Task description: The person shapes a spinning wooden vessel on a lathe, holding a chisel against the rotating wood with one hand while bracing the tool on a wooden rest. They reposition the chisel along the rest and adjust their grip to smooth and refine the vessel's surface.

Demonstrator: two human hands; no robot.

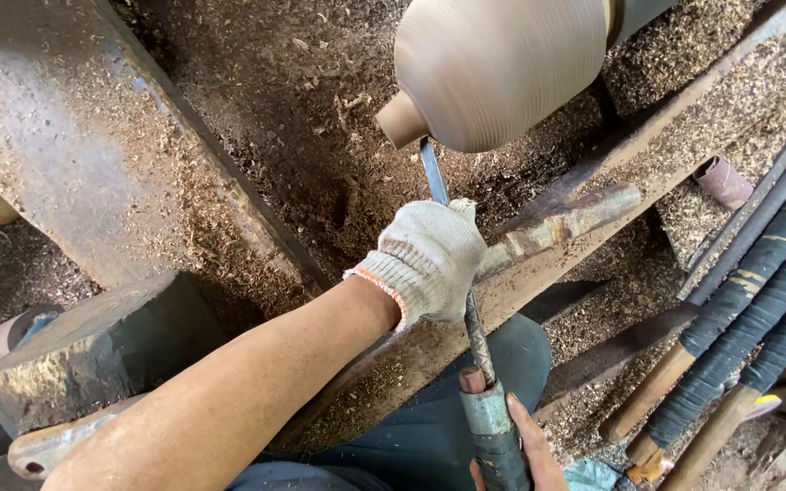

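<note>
The long steel turning chisel point(466, 309) is run lengthwise up to the rounded brown wooden workpiece point(502, 68) above; gloved left hand point(429, 259) is clamped nearest it, bare right hand point(525, 450) probably wrapped around the handle.

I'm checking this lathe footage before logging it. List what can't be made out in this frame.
- Head view: the chisel tip is hidden under the turning wooden piece.
- The wooden piece's surface is blurred by its spin, and the top edge cuts it off.
- The right hand is cut off by the bottom edge.
- The left hand fingers are covered by a glove.
- The spare tools run off the right edge.
</note>
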